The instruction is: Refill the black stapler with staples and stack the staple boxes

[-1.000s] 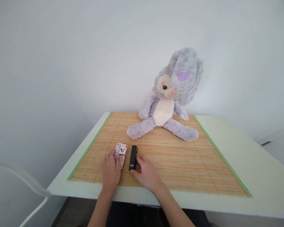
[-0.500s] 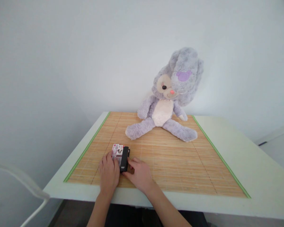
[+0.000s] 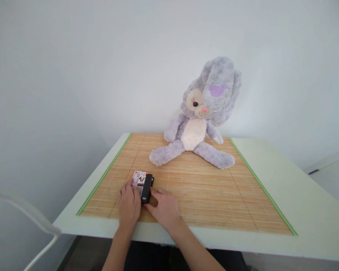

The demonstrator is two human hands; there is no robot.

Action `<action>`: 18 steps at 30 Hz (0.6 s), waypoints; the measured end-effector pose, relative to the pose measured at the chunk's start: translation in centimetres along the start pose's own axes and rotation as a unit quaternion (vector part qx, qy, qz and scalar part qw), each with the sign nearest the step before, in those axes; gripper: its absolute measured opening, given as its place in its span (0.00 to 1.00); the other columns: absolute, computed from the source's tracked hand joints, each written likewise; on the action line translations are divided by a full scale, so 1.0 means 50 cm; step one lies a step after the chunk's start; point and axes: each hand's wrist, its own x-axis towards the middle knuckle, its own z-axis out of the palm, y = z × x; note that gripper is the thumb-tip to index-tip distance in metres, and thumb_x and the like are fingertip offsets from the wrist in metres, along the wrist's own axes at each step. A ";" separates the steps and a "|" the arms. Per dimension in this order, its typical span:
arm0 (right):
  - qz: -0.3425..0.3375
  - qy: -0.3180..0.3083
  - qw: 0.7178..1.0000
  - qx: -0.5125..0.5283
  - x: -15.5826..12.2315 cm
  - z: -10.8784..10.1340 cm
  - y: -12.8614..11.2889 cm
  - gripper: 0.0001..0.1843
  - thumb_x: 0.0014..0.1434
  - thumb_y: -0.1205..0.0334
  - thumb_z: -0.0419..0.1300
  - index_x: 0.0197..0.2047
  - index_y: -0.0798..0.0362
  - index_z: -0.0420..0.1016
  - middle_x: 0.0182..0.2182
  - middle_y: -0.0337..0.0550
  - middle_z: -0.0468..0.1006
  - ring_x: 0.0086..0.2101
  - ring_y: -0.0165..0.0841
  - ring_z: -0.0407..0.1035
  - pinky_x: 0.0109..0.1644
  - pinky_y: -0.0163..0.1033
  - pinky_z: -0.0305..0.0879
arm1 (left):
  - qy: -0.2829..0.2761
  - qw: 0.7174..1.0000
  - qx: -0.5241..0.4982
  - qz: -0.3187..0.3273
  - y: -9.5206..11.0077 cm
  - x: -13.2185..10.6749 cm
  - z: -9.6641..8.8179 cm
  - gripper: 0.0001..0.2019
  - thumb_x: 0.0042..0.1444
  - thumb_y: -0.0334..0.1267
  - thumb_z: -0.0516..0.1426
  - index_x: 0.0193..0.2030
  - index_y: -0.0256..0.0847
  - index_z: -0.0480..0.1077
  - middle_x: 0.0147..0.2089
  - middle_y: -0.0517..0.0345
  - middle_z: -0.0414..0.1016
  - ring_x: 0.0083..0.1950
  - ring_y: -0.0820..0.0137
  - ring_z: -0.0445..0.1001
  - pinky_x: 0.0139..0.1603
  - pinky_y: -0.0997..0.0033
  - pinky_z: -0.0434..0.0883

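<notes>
A black stapler (image 3: 147,189) sits on the bamboo mat (image 3: 203,203), with small white boxes (image 3: 139,177) printed in red and pink against its left side. My left hand (image 3: 129,203) is curled over the near left part of the boxes and covers some of them. From the right, my right hand (image 3: 165,209) holds the stapler, its thumb at the near end and its fingers along the right side. Part of a dark piece shows just beyond the stapler's right edge.
A grey plush rabbit (image 3: 193,135) sits on the far part of the mat, leaning by the wall, legs spread. The white table (image 3: 302,199) extends past the mat's green edges. A white cable (image 3: 42,226) curves in at the lower left.
Both hands, the stapler and the boxes have shifted slightly left together. My grip looks about the same, and the rabbit stays in place.
</notes>
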 end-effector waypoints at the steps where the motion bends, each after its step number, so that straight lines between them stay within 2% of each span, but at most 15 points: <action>1: 0.000 -0.002 1.000 -0.003 0.001 -0.001 -0.001 0.34 0.58 0.42 0.68 0.66 0.37 0.70 0.47 0.41 0.81 0.46 0.43 0.77 0.47 0.42 0.70 | 0.000 1.000 0.002 -0.001 0.001 0.000 0.000 0.17 0.65 0.37 0.47 0.56 0.41 0.70 0.63 0.42 0.72 0.64 0.49 0.68 0.65 0.41 0.63; 6: 0.004 -0.019 1.000 -0.024 0.003 -0.007 -0.004 0.34 0.59 0.42 0.68 0.67 0.37 0.69 0.47 0.42 0.81 0.46 0.42 0.77 0.46 0.41 0.69 | 0.004 1.000 0.004 -0.014 0.002 -0.001 -0.002 0.17 0.64 0.36 0.48 0.56 0.41 0.70 0.63 0.41 0.72 0.64 0.49 0.68 0.65 0.42 0.63; 13: 0.002 -0.006 1.000 -0.028 0.001 0.000 -0.001 0.34 0.60 0.41 0.66 0.67 0.37 0.69 0.47 0.40 0.81 0.45 0.39 0.76 0.47 0.39 0.69 | 0.003 0.999 0.030 0.030 -0.007 -0.003 0.001 0.15 0.64 0.35 0.47 0.50 0.38 0.72 0.62 0.39 0.73 0.65 0.50 0.67 0.65 0.42 0.63; 18: 0.006 -0.005 0.999 -0.032 0.001 -0.001 -0.003 0.33 0.60 0.41 0.66 0.67 0.36 0.69 0.47 0.40 0.81 0.46 0.39 0.76 0.48 0.39 0.69 | 0.007 0.999 0.030 0.025 -0.006 -0.005 0.003 0.16 0.65 0.35 0.47 0.52 0.39 0.72 0.63 0.40 0.72 0.65 0.50 0.67 0.64 0.43 0.64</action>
